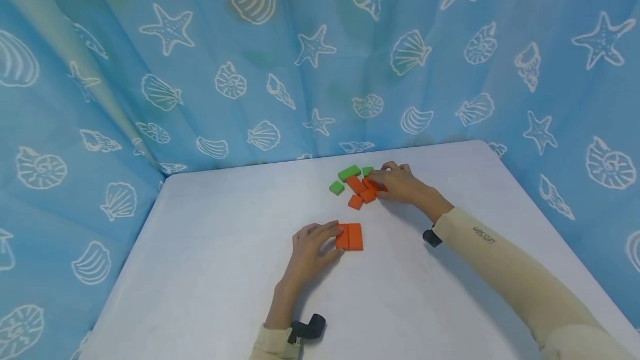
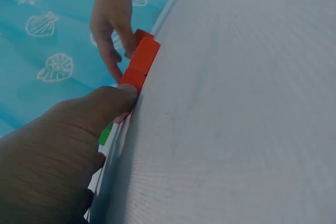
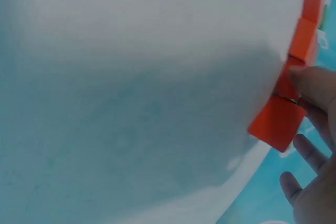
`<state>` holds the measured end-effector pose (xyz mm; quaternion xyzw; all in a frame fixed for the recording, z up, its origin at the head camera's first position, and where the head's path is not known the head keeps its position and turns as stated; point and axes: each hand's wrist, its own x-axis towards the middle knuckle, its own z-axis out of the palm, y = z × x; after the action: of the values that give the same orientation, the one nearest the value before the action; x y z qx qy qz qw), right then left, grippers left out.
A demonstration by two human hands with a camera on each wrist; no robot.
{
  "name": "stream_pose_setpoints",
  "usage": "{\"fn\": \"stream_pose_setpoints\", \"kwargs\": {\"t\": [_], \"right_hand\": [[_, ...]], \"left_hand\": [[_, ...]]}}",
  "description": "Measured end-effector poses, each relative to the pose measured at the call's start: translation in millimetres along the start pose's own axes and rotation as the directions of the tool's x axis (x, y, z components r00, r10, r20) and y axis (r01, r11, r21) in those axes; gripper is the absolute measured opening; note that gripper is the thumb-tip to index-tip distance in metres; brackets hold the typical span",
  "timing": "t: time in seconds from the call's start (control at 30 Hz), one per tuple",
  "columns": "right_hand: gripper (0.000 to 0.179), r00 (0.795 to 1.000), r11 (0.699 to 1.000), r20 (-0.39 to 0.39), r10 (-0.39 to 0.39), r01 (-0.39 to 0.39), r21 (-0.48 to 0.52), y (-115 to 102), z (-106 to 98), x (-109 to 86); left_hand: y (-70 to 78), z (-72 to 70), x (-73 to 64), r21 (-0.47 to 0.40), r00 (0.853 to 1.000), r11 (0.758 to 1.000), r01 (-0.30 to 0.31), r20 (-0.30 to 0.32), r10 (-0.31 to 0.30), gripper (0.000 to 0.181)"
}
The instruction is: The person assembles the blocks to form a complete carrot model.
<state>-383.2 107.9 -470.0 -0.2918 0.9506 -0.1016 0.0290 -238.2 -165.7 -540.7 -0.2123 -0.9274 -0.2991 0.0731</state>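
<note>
Two flat orange rectangular blocks [image 1: 355, 236] lie side by side on the table. My left hand [image 1: 309, 254] holds the left one, thumb at its near edge and fingers over its far part. In the left wrist view the thumb [image 2: 105, 103] presses against orange. Farther back, my right hand [image 1: 398, 184] is at the right side of a small cluster of orange blocks [image 1: 355, 184]. The right wrist view has its thumb and index finger pinching an orange block [image 3: 286, 82], with a larger orange face [image 3: 278, 121] just beside it. The hand partly hides the cluster in the head view.
Green blocks, one long [image 1: 349, 173], one small [image 1: 337, 188] and one partly covered [image 1: 367, 171], lie behind and left of the orange cluster. A small orange square [image 1: 355, 202] sits at its front. A blue shell-patterned curtain [image 1: 315, 82] borders the white table [image 1: 225, 271].
</note>
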Motion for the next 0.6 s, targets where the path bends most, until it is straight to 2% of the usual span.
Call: {"fn": "stream_pose_setpoints", "kwargs": {"t": [0.2,0.43,0.6], "right_hand": [[0.049,0.998,0.998,0.051,-0.046,0.049,-0.05,2.5,-0.7,-0.6],[0.039,0.994,0.997,0.083,-0.074,0.075,-0.011,-3.8,-8.0,-10.1],[0.041,0.993,0.998,0.102,-0.057,0.058,-0.008,-7.2,-9.0,-21.8]], "left_hand": [[4.7,-3.8,-1.6,0.013,1.0,1.0,-0.019,-0.001,0.019,0.045],[7.7,-5.9,-1.8,0.006,1.0,1.0,-0.016,-0.006,0.016,0.044],[8.6,-5.8,-1.1,0.006,1.0,1.0,0.0,0.004,0.0,0.044]]}}
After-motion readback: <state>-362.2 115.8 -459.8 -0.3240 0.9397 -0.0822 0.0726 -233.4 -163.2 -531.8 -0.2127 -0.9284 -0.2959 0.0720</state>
